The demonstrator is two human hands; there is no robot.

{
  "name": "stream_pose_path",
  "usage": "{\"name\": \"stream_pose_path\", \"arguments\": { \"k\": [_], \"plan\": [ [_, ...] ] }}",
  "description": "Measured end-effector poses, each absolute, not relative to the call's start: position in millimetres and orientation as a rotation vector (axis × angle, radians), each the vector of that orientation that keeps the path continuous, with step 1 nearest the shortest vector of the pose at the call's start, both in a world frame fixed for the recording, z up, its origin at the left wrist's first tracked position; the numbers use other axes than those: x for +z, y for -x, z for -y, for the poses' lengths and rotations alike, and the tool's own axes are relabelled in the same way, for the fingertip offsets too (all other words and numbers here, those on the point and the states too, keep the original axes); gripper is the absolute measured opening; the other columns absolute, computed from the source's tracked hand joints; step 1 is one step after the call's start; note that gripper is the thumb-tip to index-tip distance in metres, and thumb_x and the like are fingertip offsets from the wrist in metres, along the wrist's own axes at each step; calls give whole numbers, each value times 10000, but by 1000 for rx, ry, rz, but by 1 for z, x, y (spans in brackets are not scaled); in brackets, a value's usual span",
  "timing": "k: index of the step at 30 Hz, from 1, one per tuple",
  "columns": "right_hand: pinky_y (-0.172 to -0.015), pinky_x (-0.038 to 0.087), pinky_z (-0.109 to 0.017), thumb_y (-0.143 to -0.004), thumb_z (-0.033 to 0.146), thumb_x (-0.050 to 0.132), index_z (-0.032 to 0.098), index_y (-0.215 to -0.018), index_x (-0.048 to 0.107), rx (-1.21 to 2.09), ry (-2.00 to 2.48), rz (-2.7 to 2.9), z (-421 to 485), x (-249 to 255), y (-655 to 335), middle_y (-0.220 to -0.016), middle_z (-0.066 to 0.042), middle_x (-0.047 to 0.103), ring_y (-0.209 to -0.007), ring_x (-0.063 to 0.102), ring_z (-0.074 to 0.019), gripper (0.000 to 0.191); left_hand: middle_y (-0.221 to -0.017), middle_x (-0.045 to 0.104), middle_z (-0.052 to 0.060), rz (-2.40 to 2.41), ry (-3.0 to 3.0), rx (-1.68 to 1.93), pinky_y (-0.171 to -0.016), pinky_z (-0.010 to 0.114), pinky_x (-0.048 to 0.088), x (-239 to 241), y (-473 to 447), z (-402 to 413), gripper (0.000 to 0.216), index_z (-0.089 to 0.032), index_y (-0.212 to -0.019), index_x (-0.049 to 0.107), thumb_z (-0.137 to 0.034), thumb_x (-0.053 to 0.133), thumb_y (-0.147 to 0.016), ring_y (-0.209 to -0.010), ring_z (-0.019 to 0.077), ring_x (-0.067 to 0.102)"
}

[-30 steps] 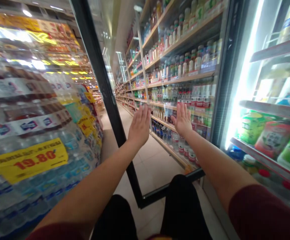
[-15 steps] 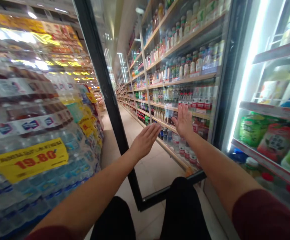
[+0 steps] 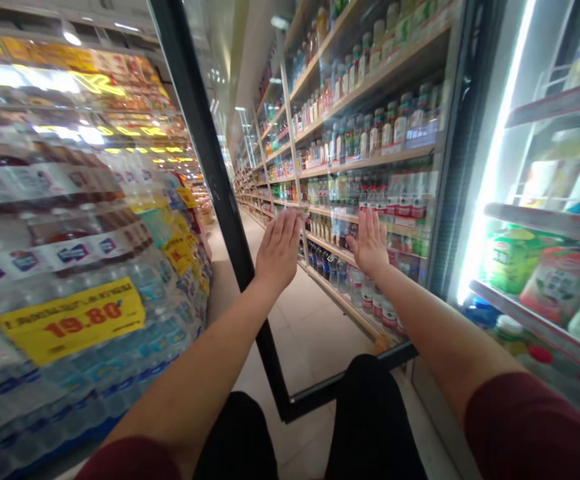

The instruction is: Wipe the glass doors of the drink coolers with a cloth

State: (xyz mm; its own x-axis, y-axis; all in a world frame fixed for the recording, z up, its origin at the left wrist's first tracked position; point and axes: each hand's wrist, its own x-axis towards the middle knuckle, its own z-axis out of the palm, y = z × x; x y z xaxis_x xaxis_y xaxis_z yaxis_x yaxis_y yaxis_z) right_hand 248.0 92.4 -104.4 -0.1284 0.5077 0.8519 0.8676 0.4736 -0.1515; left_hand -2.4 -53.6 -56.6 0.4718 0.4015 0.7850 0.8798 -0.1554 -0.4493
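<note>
In the head view a glass door (image 3: 315,357) with a black frame (image 3: 213,157) stands swung open before me. My left hand (image 3: 279,250) is raised at the pane near the frame's left side, palm forward, its fingers extended upward. A small pale patch shows by its fingertips; I cannot make out what it is. My right hand (image 3: 369,245) is also at the glass, farther right, flat with fingers stretched up and thumb apart. Both palms appear to face the pane; whether each touches it is hard to tell. Neither hand visibly grips anything.
Wooden shelves of bottles (image 3: 380,137) appear in or through the glass. On the right a lit cooler (image 3: 555,223) holds bottles and pouches (image 3: 555,283). Stacked drink packs (image 3: 45,250) with a yellow price sign (image 3: 73,320) stand left. My knees (image 3: 370,413) are close to the door's lower edge.
My left hand has moved up and slightly left on the glass, its fingers turning from pointing right to pointing up. My right hand has stayed nearly in place.
</note>
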Motion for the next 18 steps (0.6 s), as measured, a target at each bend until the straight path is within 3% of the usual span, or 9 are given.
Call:
{"name": "stream_pose_path", "arguments": {
  "k": [4,7,13,18],
  "plan": [
    [-1310,181,-680,-1111,534,257,181,-1763,69,-470,1129,1767,-94,-106,-246,-1819,-155,99,-1682,102,-331,765,-1760,232,218,1011,1809,-505,-1338,524,300,-69,-1,51,873,-46,-1739,19,-20,457,-984,-1655,318,141],
    [-1309,160,-688,-1109,548,249,176,-1761,99,-448,1109,1761,-95,-107,-246,-1813,-166,130,-1680,113,-332,766,-1745,298,198,901,1892,-333,-1334,488,324,-64,2,49,863,-38,-1737,64,-37,483,-983,-1644,313,201],
    [-1307,146,-690,-1117,549,212,190,-1765,79,-440,1096,1741,-96,-107,-243,-1808,-170,152,-1679,123,-326,752,-1753,211,267,1054,1632,-752,-1341,619,226,-27,4,39,868,-49,-1739,2,-21,465,-1006,-1652,377,55],
    [-1308,170,-676,-1122,533,224,188,-1766,71,-464,1095,1717,-92,-112,-241,-1803,-175,173,-1673,154,-330,747,-1742,310,208,887,1895,-388,-1346,501,291,-26,0,42,846,-71,-1741,103,-27,486,-988,-1646,311,187]
  ]
}}
